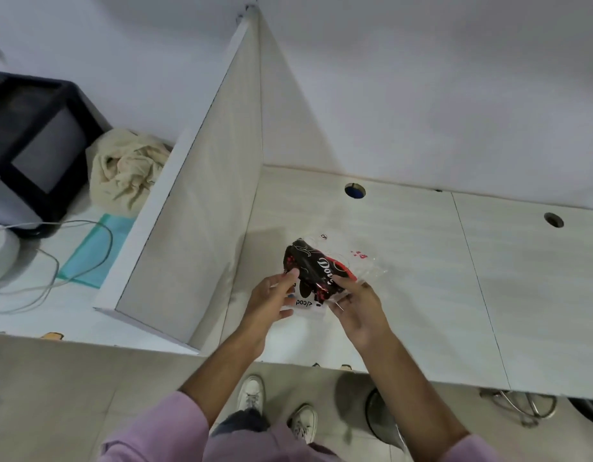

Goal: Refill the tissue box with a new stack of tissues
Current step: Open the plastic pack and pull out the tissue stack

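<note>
A crumpled black and red tissue pack wrapper (316,266) with white script lettering is held above the white desk (421,278). My left hand (271,301) pinches its left end. My right hand (358,308) grips its lower right end. Clear plastic film (366,261) with small red marks spreads out to the right of the wrapper. Under my hands lies a white item with black print (305,303); I cannot tell whether it is the tissue box or the tissue stack, as my hands hide most of it.
A tall white divider panel (201,208) stands left of my hands. Two cable holes (355,191) (554,220) sit near the wall. Beyond the divider are a beige cloth (125,168), a black frame (31,135), a teal folder (91,251) and cables. A bin (385,418) stands under the desk.
</note>
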